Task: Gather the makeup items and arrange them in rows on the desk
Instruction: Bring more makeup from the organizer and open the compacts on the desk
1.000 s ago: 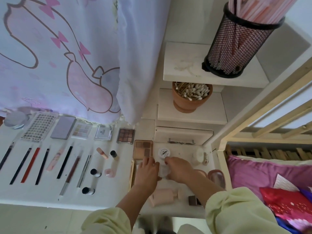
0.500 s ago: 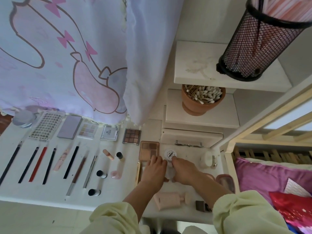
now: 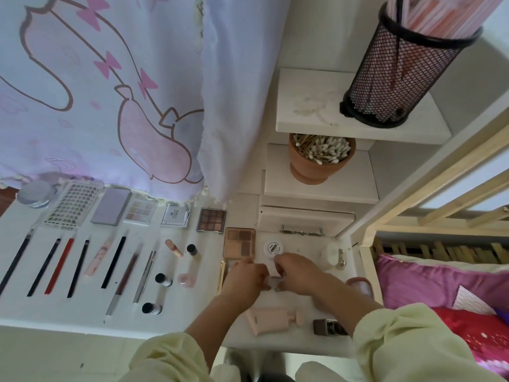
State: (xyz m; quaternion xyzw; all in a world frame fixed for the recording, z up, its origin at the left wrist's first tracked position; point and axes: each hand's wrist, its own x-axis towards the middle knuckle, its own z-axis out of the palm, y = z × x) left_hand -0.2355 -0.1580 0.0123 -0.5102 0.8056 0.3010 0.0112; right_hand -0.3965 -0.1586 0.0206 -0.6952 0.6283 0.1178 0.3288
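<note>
Palettes (image 3: 176,212) behind pencils (image 3: 59,264)

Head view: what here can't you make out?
Head view, clear item: left hand and right hand grip it and hide its kind.
Head view, jar label: print too small.
Head view, mesh cup: top cut off by upper edge.

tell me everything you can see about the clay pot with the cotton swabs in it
The clay pot is terracotta-coloured and matte, with a thick rim band over a narrower foot. It stands upright on the middle white shelf, below the shelf bearing the black mesh holder. It is packed with cotton swabs, their white tips jumbled on pale, wooden-looking sticks. Only the shelf and the swabs touch it.
</note>
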